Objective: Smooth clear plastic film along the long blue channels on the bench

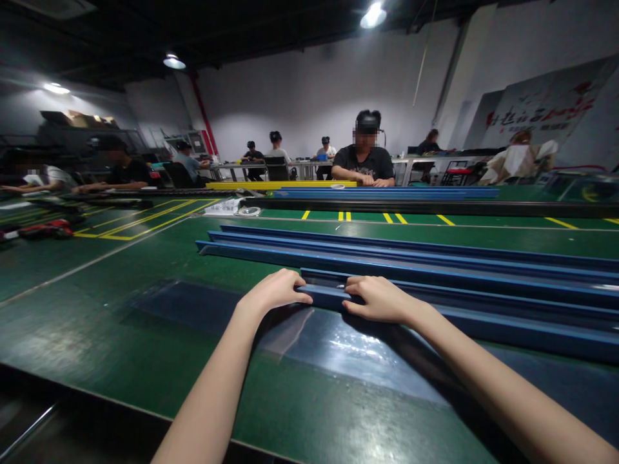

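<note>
gripping the near blue metal channel close to its left end with both hands, a short gap between one hand and the other. pinching the near wall at the very end with the left hand, thumb outside, fingers over the rim. pinching the same wall a little farther right with the right hand, thumb on the outer face, fingers curled over toward the trough. at the right fingertips, a small bright spot, too blurred to tell.

in front of the channel, a clear plastic sheet, lying flat and shiny on the green counter. just behind, blue channel lengths, roughly parallel and reaching farther left, exact count hard to tell. farther back, a long black bar, with blue profiles and a yellow profile beyond. near the bar's left end, a white bundle beside a ring-shaped roll. across the counter, a co-worker in a dark shirt, hands near the yellow profile.
</note>
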The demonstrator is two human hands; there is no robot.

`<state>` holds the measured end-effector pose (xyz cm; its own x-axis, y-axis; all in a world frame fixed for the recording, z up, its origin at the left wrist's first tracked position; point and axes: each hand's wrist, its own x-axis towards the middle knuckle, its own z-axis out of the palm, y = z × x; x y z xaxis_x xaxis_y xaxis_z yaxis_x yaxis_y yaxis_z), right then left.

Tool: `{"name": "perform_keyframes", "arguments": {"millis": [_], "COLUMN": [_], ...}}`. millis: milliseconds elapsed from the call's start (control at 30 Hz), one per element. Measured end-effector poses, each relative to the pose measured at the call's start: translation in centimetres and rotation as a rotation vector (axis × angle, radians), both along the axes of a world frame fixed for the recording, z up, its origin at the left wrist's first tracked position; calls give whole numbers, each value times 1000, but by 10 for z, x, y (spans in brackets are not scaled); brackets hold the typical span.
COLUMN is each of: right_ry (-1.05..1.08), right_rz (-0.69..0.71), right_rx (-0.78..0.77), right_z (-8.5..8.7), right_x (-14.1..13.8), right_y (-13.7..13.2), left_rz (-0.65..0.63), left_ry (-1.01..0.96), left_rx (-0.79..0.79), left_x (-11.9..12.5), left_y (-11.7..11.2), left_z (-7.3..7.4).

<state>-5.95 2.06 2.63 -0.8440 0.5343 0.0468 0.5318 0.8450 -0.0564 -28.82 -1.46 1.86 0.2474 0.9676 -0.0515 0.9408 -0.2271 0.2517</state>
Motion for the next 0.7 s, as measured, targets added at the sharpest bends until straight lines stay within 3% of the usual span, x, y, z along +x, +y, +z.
{"name": "perform_keyframes", "arguments": {"millis": [400,533,700], "right_ry": [-18,-2,59], "right_rz": [-45,-51,-107], "right_rx": [21,-41,-54], "right_z": [-5,-4,-3], "right_x": [-21,-7,30], "right_y": [-4,-5,-9], "left_rz": [-16,-37,-148], "left_ry": [5,29,11], "left_rx": [85,114,200], "left_x": [2,10,36], "left_y": [0,-5,-10], "left_z": [2,5,6]}}
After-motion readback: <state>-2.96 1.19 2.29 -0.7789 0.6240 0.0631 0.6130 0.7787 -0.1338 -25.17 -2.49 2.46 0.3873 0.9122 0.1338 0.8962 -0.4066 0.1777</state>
